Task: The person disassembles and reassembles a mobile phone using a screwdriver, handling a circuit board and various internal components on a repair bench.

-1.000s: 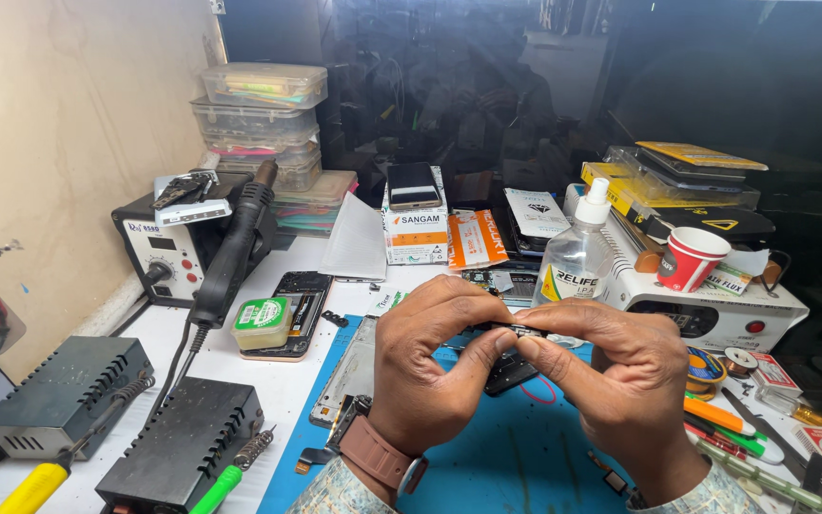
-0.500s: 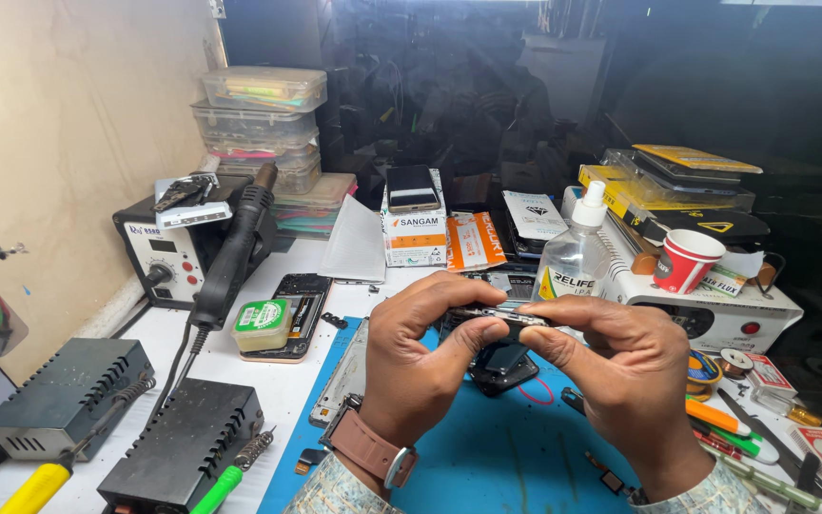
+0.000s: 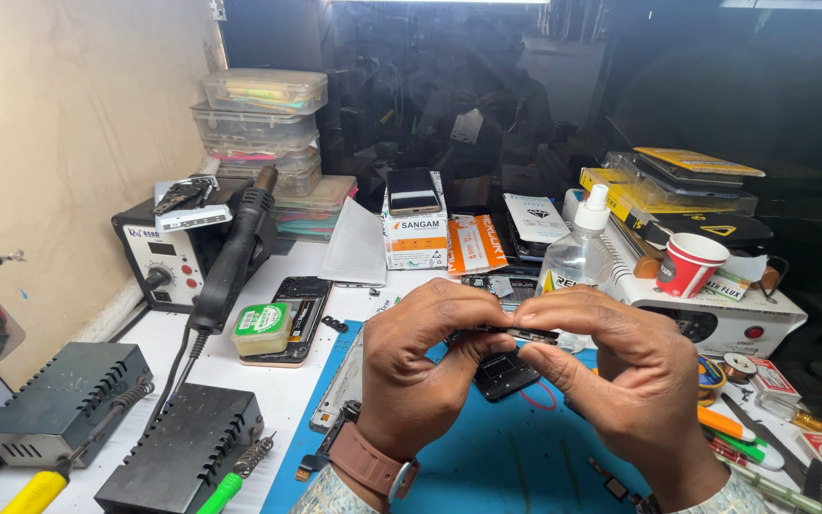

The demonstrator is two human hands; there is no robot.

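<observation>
My left hand [image 3: 425,366] and my right hand [image 3: 616,376] meet above the blue work mat [image 3: 516,457]. Between their fingertips they pinch a small, thin, dark phone part [image 3: 520,333], held level. Just below it, on the mat, lies a small black square part [image 3: 504,373] beside a thin red wire loop [image 3: 539,395]. A brown-strapped watch [image 3: 370,464] sits on my left wrist. A phone frame [image 3: 342,381] lies along the mat's left edge, partly hidden by my left hand.
At left stand a hot-air station [image 3: 178,247] with its black handle [image 3: 235,252], two dark power boxes [image 3: 64,400], soldering irons and an opened phone [image 3: 287,314] carrying a green tin. Behind are stacked plastic boxes [image 3: 264,119], a clear bottle [image 3: 577,252], a red paper cup [image 3: 692,265]. Tools lie at right.
Both hands have stayed together over the mat, shifting only slightly while working the small part between the fingertips. Nothing else has moved.
</observation>
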